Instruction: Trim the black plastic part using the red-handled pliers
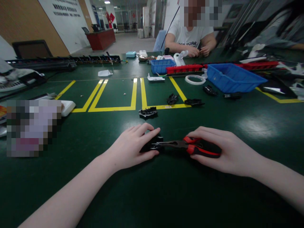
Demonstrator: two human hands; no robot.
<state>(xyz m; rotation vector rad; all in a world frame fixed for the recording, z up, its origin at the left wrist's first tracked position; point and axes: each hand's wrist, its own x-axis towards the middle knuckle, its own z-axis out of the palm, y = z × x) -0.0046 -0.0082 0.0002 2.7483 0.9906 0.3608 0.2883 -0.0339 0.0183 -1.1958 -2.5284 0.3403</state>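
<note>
My left hand [135, 144] is closed around a small black plastic part [149, 145], pressing it near the green tabletop. Much of that part is hidden under my fingers. In my right hand [223, 148] are needle-nose pliers [204, 152] with red and black handles. Their long jaws [169, 144] point left and reach the black part at my left fingertips; whether they pinch anything there I cannot tell. Just beyond my hands lie more black plastic parts: one [148, 112] straight ahead, another [172, 99] behind it, and a third [194, 102] to the right.
A large blue bin [234, 79] and a smaller blue bin [162, 66] stand farther back, with a roll of white tape [195, 79] between them. Yellow tape lines [111, 109] mark the table [152, 196]. Across it sits a person [192, 38] in a white shirt.
</note>
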